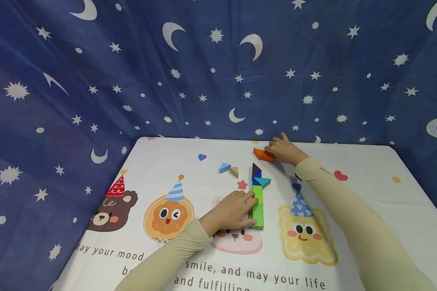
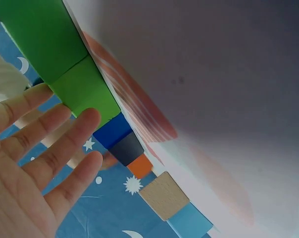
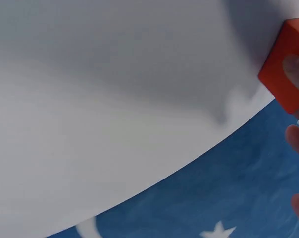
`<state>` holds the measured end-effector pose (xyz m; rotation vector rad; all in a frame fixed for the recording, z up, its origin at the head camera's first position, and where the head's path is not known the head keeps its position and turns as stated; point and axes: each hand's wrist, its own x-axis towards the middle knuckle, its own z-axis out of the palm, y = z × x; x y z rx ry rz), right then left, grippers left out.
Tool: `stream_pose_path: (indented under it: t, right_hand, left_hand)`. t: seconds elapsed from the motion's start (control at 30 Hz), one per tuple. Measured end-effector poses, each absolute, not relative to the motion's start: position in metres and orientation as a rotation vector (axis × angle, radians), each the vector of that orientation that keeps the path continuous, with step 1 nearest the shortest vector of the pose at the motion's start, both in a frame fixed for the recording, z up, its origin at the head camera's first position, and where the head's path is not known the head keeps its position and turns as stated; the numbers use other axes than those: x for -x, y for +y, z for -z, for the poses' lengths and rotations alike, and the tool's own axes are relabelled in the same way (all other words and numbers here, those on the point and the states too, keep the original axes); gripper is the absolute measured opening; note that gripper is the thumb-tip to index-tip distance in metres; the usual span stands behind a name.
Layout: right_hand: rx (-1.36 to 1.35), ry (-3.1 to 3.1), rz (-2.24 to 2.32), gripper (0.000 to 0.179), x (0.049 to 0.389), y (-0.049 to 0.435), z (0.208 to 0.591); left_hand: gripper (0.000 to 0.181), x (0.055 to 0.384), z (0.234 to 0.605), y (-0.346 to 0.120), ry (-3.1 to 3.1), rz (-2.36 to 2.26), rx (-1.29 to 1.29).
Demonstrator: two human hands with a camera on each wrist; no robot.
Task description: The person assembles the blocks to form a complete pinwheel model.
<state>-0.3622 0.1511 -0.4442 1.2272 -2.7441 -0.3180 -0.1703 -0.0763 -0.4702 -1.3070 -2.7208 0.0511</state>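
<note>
At the far edge of the table my right hand (image 1: 285, 150) pinches an orange block (image 1: 268, 157); in the right wrist view a finger lies on the orange block's face (image 3: 283, 74). Another orange piece (image 1: 257, 152) adjoins it on the left. My left hand (image 1: 234, 209) rests beside two green blocks (image 1: 257, 216) laid end to end, its fairly straight fingertips (image 2: 92, 116) at their side. Beyond the green blocks, in line, come a blue block (image 1: 255, 178) and a dark triangular block (image 1: 255, 168). A teal triangle (image 1: 264, 182) juts out to the right there.
A light blue triangle (image 1: 224, 167) and a natural wood block (image 1: 234, 171) lie left of the row. The white printed tablecloth (image 1: 378, 182) covers the table. Behind it hangs a dark blue curtain (image 1: 204, 56) with moons and stars.
</note>
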Motion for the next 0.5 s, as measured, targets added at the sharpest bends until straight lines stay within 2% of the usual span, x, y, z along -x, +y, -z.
stream_pose_path:
  t: [0.27, 0.5]
  right_hand:
    - [-1.332, -2.647, 0.397, 0.037, 0.374, 0.119, 0.446]
    - [-1.320, -2.626, 0.363, 0.043, 0.373, 0.115, 0.445]
  left_hand:
    - [0.057, 0.170, 0.469, -0.077, -2.730, -0.043, 1.311]
    - [0.055, 0.171, 0.471, -0.077, -2.718, -0.035, 1.306]
